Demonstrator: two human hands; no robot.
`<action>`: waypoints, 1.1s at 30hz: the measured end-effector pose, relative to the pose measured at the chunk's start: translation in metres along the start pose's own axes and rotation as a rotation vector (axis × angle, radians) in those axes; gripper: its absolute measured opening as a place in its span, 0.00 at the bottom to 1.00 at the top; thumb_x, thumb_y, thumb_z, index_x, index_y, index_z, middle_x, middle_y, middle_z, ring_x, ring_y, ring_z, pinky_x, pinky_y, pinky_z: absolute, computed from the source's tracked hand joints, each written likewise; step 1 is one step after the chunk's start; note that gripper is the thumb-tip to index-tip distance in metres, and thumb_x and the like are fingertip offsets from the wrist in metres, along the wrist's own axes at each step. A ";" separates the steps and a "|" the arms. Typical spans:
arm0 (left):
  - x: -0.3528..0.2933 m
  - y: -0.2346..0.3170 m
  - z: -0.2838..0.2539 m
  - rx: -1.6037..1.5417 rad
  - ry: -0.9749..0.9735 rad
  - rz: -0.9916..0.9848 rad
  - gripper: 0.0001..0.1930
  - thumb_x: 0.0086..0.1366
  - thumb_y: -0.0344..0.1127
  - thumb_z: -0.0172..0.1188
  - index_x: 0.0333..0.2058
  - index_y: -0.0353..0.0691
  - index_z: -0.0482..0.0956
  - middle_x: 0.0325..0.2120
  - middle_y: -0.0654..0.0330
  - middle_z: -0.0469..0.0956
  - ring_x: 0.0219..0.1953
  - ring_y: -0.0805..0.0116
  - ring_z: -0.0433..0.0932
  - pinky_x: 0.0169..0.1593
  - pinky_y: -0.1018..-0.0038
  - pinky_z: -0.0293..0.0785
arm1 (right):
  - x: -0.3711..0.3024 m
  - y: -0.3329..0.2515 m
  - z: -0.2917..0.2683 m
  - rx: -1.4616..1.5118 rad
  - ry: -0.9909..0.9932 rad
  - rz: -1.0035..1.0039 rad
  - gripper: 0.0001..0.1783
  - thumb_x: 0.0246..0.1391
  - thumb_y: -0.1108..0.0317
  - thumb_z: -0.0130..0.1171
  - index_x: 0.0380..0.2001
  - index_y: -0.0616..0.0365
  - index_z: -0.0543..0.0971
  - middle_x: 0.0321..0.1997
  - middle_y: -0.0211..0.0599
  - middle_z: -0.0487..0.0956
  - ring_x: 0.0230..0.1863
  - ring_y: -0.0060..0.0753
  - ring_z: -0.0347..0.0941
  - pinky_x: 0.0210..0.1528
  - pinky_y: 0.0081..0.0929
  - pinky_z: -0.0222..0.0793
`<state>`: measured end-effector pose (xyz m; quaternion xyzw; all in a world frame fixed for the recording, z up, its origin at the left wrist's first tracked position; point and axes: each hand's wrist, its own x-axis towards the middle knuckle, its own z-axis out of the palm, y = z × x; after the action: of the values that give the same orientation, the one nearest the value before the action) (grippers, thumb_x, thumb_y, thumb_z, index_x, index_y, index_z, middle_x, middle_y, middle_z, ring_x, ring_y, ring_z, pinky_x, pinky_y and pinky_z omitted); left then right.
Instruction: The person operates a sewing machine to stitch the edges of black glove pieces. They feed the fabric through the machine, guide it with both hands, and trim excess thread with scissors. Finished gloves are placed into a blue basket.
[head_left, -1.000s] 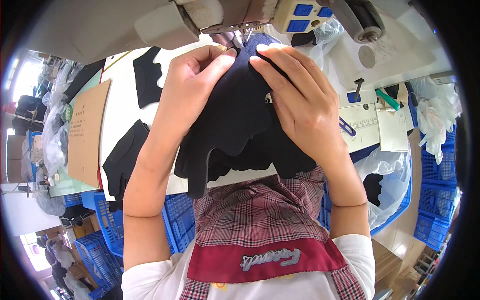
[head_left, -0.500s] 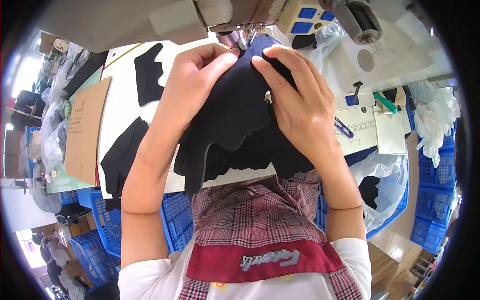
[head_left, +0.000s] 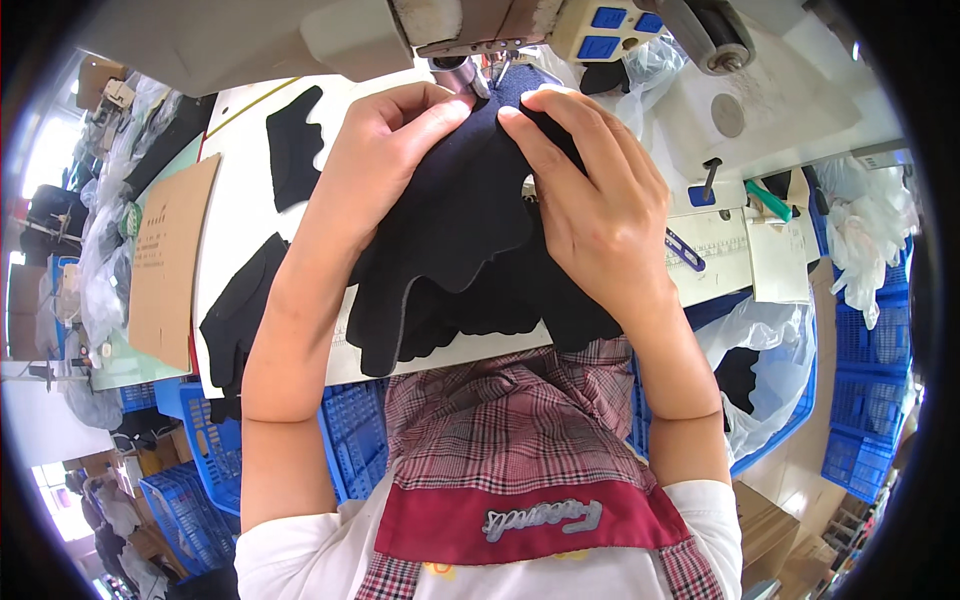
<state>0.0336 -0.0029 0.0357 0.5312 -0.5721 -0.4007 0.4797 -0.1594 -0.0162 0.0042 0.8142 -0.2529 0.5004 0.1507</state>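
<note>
A black fabric piece (head_left: pixel 455 230) with a wavy cut edge lies under the needle area of a sewing machine (head_left: pixel 480 35), its far end showing dark blue. Thumb and forefinger of my left hand (head_left: pixel 385 145) pinch its left edge, right beside the metal presser parts. On the other side of the needle, my right hand (head_left: pixel 600 190) grips the fabric between thumb and fingers, with its palm over the cloth. More black fabric (head_left: pixel 510 295) hangs in folds below, toward the table's near edge. The exact stitching point is partly hidden by the machine.
Cut black pieces (head_left: pixel 293 150) lie left on the white table (head_left: pixel 240 130), near a cardboard sheet (head_left: pixel 170 265). To the right are a blue-handled tool (head_left: pixel 685 250), a ruler strip (head_left: pixel 720 247) and a plastic-lined blue basket (head_left: pixel 800 400). Blue crates (head_left: pixel 870 390) stand farther right.
The fabric has slid slightly away from me toward the machine, its near corner now higher. Both hands keep their hold and have barely shifted.
</note>
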 end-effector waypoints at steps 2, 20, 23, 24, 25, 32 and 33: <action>0.000 0.001 0.001 -0.012 0.001 -0.003 0.11 0.63 0.36 0.59 0.34 0.33 0.82 0.27 0.65 0.80 0.30 0.81 0.74 0.38 0.83 0.69 | 0.000 0.000 -0.002 0.006 -0.007 0.001 0.21 0.36 0.78 0.62 0.40 0.61 0.80 0.45 0.37 0.75 0.45 0.41 0.75 0.43 0.35 0.75; -0.010 0.015 -0.018 0.106 -0.197 -0.045 0.15 0.65 0.42 0.60 0.40 0.34 0.79 0.32 0.66 0.79 0.34 0.82 0.74 0.42 0.84 0.69 | -0.004 -0.003 0.002 -0.056 -0.009 -0.040 0.21 0.36 0.74 0.60 0.41 0.59 0.82 0.45 0.38 0.75 0.46 0.40 0.74 0.45 0.35 0.73; -0.011 0.014 -0.019 0.092 -0.201 -0.053 0.15 0.65 0.42 0.60 0.40 0.34 0.78 0.32 0.66 0.78 0.34 0.81 0.74 0.43 0.84 0.69 | -0.003 -0.006 0.002 -0.049 0.001 -0.010 0.26 0.31 0.78 0.60 0.41 0.55 0.83 0.44 0.35 0.77 0.45 0.40 0.75 0.43 0.34 0.74; -0.011 0.014 -0.018 0.088 -0.201 -0.059 0.15 0.65 0.42 0.60 0.40 0.34 0.78 0.32 0.66 0.78 0.35 0.81 0.74 0.43 0.83 0.69 | -0.003 -0.006 0.001 -0.048 0.001 -0.010 0.26 0.31 0.78 0.60 0.41 0.55 0.83 0.44 0.35 0.77 0.45 0.40 0.75 0.43 0.34 0.74; -0.012 0.013 -0.018 0.082 -0.187 -0.064 0.15 0.65 0.41 0.60 0.40 0.34 0.78 0.32 0.66 0.78 0.34 0.81 0.74 0.43 0.84 0.69 | -0.002 -0.007 0.001 -0.044 0.001 -0.011 0.26 0.30 0.78 0.60 0.41 0.56 0.83 0.44 0.35 0.77 0.45 0.40 0.75 0.43 0.34 0.74; -0.016 0.007 -0.013 -0.054 -0.151 -0.097 0.13 0.66 0.38 0.59 0.42 0.33 0.77 0.32 0.64 0.80 0.32 0.82 0.77 0.39 0.85 0.72 | -0.001 -0.003 0.001 -0.043 0.005 -0.046 0.21 0.34 0.74 0.59 0.39 0.61 0.82 0.44 0.38 0.76 0.45 0.40 0.74 0.43 0.33 0.73; -0.016 0.006 -0.013 -0.068 -0.147 -0.099 0.13 0.66 0.38 0.59 0.42 0.33 0.77 0.32 0.64 0.80 0.32 0.82 0.77 0.39 0.85 0.73 | -0.001 -0.003 0.001 -0.040 0.008 -0.045 0.21 0.34 0.74 0.59 0.38 0.61 0.82 0.44 0.38 0.76 0.45 0.40 0.74 0.43 0.33 0.73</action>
<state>0.0442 0.0149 0.0427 0.5113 -0.5649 -0.4808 0.4339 -0.1575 -0.0142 0.0029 0.8146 -0.2437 0.4949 0.1792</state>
